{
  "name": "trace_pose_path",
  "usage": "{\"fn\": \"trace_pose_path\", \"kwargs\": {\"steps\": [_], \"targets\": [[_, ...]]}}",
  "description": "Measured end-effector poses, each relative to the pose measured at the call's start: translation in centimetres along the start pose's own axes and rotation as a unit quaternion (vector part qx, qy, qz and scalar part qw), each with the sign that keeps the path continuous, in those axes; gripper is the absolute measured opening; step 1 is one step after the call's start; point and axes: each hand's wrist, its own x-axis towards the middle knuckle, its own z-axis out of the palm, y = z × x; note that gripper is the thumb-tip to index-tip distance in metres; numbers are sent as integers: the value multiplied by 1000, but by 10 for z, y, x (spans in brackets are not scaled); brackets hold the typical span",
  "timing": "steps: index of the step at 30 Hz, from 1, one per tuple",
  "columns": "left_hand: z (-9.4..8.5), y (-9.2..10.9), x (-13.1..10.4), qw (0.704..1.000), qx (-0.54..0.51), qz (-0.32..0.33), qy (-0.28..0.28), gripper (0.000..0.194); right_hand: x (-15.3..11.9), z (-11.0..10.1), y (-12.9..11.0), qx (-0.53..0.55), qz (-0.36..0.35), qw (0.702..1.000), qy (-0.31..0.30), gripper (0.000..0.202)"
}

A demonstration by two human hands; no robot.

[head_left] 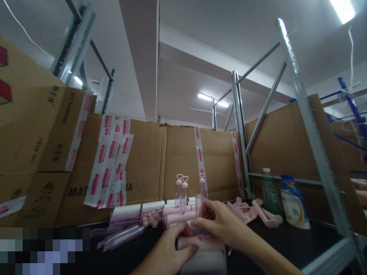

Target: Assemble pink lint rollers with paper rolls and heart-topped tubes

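Observation:
Low in the view, my left hand [169, 250] has its thumb and fingers closed around the left end of a pale pink cylinder [200, 244]. My right hand [218, 221] pinches a small clear tube [198, 205] that stands upright above the cylinder. Just behind, two clear tubes with heart-shaped tops [184, 196] stand upright, and a third heart-topped tube [202, 185] is behind my right fingers. More pink cylinders [179, 218] lie behind my left hand. Several small pink heart pieces [151, 217] are heaped to their left.
Long clear purple tubes [122, 236] and white rolls [126, 212] lie at the left. Pink plastic parts [265, 215], a green bottle [271, 193] and a blue-capped bottle [294, 202] are on the right. Cardboard walls [183, 152] and metal posts [312, 133] surround the black surface [246, 256].

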Motion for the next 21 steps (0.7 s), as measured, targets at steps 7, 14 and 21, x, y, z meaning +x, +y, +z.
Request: {"fn": "trace_pose_path", "kwargs": {"steps": [7,14,21], "targets": [[-29,14,4,992,117,36,11,33,-7,4,2,38,21,999,15,20],[-100,-22,53,938,322,32,124,19,-19,-13,15,84,35,994,64,38],[-111,-90,74,909,406,-5,91,14,-25,-18,20,72,43,991,105,36]]}}
